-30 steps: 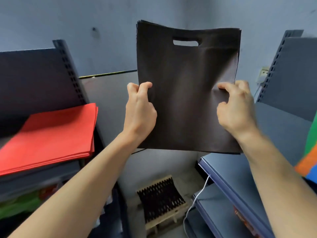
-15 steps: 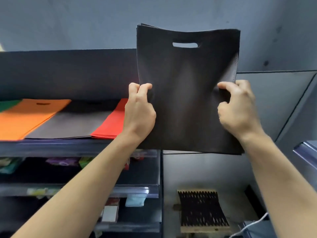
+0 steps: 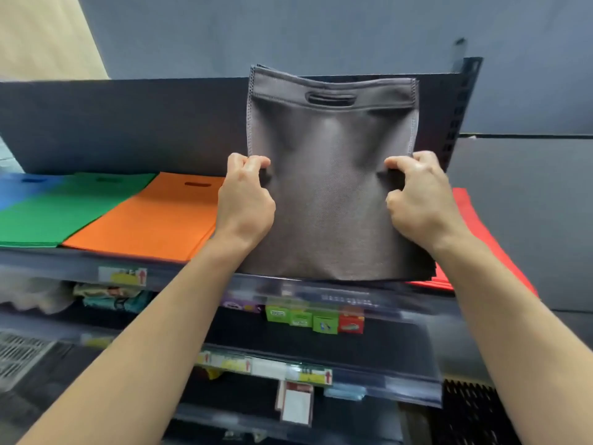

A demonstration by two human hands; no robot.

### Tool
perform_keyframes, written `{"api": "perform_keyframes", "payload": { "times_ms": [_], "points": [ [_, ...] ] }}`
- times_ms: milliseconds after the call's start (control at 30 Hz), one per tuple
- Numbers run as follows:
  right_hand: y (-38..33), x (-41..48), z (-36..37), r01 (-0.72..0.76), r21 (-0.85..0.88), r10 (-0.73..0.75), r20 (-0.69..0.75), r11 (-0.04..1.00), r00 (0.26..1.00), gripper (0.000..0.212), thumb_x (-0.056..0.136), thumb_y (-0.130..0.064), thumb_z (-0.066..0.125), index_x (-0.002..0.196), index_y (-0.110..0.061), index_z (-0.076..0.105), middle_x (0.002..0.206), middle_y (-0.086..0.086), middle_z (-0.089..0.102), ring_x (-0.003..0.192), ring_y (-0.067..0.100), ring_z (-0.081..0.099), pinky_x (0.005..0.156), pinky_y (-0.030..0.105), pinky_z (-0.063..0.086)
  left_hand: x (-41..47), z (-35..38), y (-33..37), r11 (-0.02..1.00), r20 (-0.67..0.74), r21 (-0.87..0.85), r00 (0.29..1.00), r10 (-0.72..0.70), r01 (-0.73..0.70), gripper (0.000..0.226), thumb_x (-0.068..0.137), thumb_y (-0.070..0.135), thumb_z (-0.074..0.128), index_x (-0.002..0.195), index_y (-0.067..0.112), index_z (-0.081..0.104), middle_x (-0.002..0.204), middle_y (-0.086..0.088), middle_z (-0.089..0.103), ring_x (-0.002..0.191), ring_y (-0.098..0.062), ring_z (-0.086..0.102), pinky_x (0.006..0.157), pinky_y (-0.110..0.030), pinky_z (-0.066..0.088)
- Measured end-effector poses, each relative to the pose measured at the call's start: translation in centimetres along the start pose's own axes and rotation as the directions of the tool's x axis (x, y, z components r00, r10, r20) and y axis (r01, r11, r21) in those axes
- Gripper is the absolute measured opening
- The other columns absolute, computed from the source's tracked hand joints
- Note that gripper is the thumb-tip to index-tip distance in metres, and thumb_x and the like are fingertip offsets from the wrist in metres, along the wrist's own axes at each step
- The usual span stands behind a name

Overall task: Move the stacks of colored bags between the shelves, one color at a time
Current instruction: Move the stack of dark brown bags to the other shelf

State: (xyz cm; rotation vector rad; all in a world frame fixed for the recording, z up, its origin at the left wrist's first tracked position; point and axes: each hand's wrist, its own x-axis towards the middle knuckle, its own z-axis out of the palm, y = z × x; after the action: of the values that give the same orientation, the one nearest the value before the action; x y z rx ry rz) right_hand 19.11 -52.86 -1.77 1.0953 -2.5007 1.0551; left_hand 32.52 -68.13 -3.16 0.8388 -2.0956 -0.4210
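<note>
A stack of dark grey bags (image 3: 330,194) with a cut-out handle stands tilted, its lower edge at the front of the top shelf (image 3: 199,268). My left hand (image 3: 245,200) grips its left edge and my right hand (image 3: 420,197) grips its right edge. On the shelf lie an orange stack (image 3: 154,216), a green stack (image 3: 61,207) and a blue stack (image 3: 16,187) to the left. A red stack (image 3: 471,226) lies to the right, partly hidden by my right arm.
A dark back panel (image 3: 128,123) rises behind the shelf, with a perforated upright (image 3: 462,104) at its right end. Lower shelves (image 3: 321,377) hold small packets and price tags. A black mesh item (image 3: 471,409) sits at the bottom right.
The view has swung left onto the shelf with the colored stacks. The grey stack, still held by both hands, has come down between the orange and red stacks.
</note>
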Motion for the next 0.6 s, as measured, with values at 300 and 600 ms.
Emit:
{"api": "perform_keyframes", "payload": {
  "times_ms": [300, 600],
  "points": [
    [-4.1, 2.3, 9.2, -0.11, -0.096, 0.126, 0.179, 0.989, 0.976, 0.039, 0.082, 0.004, 0.044, 0.118, -0.001, 0.056, 0.129, 0.017, 0.041, 0.112, 0.039, 0.049, 0.099, 0.036, 0.039, 5.2, 1.0, -10.5, 0.991, 0.295, 0.112, 0.95, -0.102, 0.072, 0.044, 0.082, -0.008, 0.042, 0.119, 0.009, 0.058, 0.124, -0.014, 0.047, 0.112, -0.031, 0.05, 0.096, -0.03, 0.038],
    [-2.7, 3.8, 12.3, -0.171, -0.257, 0.236, 0.25, 0.951, 0.939, 0.029, 0.079, 0.002, 0.044, 0.103, 0.0, 0.059, 0.114, 0.021, 0.05, 0.104, 0.041, 0.051, 0.086, 0.038, 0.045, 6.5, 3.9, -13.2, 0.985, 0.417, 0.152, 0.897, -0.144, 0.088, 0.036, 0.083, -0.01, 0.041, 0.109, 0.008, 0.059, 0.12, -0.013, 0.046, 0.108, -0.031, 0.051, 0.085, -0.03, 0.04]
  ]
}}
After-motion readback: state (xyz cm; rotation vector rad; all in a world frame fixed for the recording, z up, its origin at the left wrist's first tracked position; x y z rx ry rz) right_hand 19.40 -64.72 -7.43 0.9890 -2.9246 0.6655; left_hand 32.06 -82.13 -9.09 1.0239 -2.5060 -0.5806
